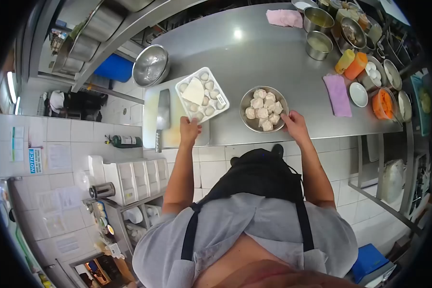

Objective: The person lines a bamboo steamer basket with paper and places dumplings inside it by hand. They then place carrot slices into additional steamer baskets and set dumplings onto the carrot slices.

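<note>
My left hand grips the near edge of a white tray, its fingers closed on the rim. In the tray lie several round, pale pieces, whose kind I cannot make out, with a cream-coloured sheet over some of them and a small label at the right. My right hand pinches the right rim of a steel bowl standing on the counter. Several pale, pleated dumplings fill the bowl. Left of the tray, a cleaver lies on a cutting board, its handle towards me.
The steel counter stretches ahead. An empty metal bowl stands at the left. On the right are a purple cloth, a white dish, squeeze bottles, orange strips in a tub and steel pots.
</note>
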`<state>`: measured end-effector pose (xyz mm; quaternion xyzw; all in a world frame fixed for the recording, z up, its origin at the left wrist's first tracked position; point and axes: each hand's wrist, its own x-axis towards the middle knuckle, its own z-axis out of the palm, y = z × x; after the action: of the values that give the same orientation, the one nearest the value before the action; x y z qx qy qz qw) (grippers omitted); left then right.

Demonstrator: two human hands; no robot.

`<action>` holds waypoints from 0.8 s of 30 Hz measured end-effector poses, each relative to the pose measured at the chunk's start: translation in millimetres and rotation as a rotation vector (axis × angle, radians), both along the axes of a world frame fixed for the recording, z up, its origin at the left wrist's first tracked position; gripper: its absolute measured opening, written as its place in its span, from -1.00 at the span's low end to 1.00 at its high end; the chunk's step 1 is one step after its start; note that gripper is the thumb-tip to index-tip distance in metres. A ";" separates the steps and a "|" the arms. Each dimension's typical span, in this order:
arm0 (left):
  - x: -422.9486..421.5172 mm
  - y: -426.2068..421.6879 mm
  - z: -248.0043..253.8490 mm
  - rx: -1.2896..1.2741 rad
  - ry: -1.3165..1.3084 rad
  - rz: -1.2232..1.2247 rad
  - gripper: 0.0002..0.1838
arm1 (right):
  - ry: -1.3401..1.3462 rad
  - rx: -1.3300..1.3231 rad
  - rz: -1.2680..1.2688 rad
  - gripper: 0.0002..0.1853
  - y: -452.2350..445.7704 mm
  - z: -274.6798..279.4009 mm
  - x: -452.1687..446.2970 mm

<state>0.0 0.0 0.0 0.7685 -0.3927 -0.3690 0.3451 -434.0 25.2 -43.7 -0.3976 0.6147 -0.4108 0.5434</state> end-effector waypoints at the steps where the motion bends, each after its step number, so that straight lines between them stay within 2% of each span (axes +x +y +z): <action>1: 9.1 1.3 12.2 -0.030 -0.029 -0.026 -0.69 | -0.102 -0.012 -0.001 -0.77 -4.7 -2.3 17.8; 2: 18.0 2.1 25.6 -0.071 -0.055 -0.043 -0.70 | -0.201 -0.035 0.009 -0.80 -15.1 -1.8 33.6; 3: -27.9 -4.4 -10.2 -0.093 -0.046 -0.098 -0.72 | -0.164 -0.042 -0.009 -0.79 -29.6 14.3 -22.0; 4: -6.5 4.7 -15.6 -0.107 -0.030 -0.123 -0.74 | -0.232 -0.015 -0.025 -0.78 -19.4 29.5 -6.4; 5: -18.5 13.8 -3.7 -0.053 0.032 -0.091 -0.77 | -0.203 -0.015 -0.018 -0.77 -14.9 26.7 -8.9; 7: -54.1 17.4 -33.9 -0.098 0.045 -0.124 -0.80 | -0.075 -0.059 -0.014 -0.75 -23.7 10.2 -56.9; 8: -64.7 12.9 -31.8 -0.094 0.064 -0.077 -0.76 | -0.064 -0.100 -0.049 -0.75 -32.7 6.8 -66.0; 9: -66.6 10.1 -44.3 -0.102 0.076 -0.131 -0.75 | 0.090 -0.154 -0.074 -0.73 -42.9 -2.8 -78.5; 11: -72.3 26.0 -36.4 -0.088 0.062 -0.187 -0.76 | 0.059 -0.119 -0.120 -0.70 -37.6 13.2 -81.1; 12: -72.0 35.2 -56.2 -0.046 0.036 -0.235 -0.76 | 0.030 -0.137 -0.147 -0.70 -31.1 9.9 -90.5; 14: -92.7 55.1 -52.4 0.010 0.224 -0.240 -0.76 | -0.002 -0.082 -0.149 -0.70 -24.1 8.4 -119.0; 16: -87.4 56.3 -33.7 -0.006 0.218 -0.386 -0.69 | 0.048 -0.059 -0.150 -0.75 -31.2 -13.7 -138.6; 17: -78.2 52.4 -28.3 -0.014 0.238 -0.443 -0.64 | 0.052 -0.086 -0.158 -0.75 -28.0 -3.2 -140.0; 19: -44.4 37.5 43.9 -0.103 0.222 -0.496 -0.61 | 0.257 -0.013 -0.162 -0.78 -10.3 35.1 -128.5; 20: -21.2 28.6 93.1 -0.170 0.208 -0.536 -0.56 | 0.253 -0.046 -0.185 -0.78 -9.5 27.3 -133.2; 21: 6.2 18.7 137.6 -0.251 0.180 -0.533 -0.52 | 0.519 -0.314 -0.252 -0.74 -5.2 17.2 -144.0; 22: 42.4 3.5 170.7 -0.440 -0.050 -0.566 -0.51 | 0.790 -0.575 -0.320 -0.62 -4.9 6.1 -147.3; 23: 67.9 -1.9 215.8 -0.588 -0.237 -0.499 -0.56 | 0.759 -0.537 -0.304 -0.56 -0.5 36.1 -134.6; 24: 85.2 0.3 275.1 -0.654 -0.291 -0.444 -0.60 | 0.725 -0.498 -0.292 -0.49 9.3 84.6 -117.5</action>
<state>85.2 0.3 275.1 0.5591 -0.6899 -0.1779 0.4239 -551.6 34.5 40.8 -0.5432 0.6974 -0.4524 0.1177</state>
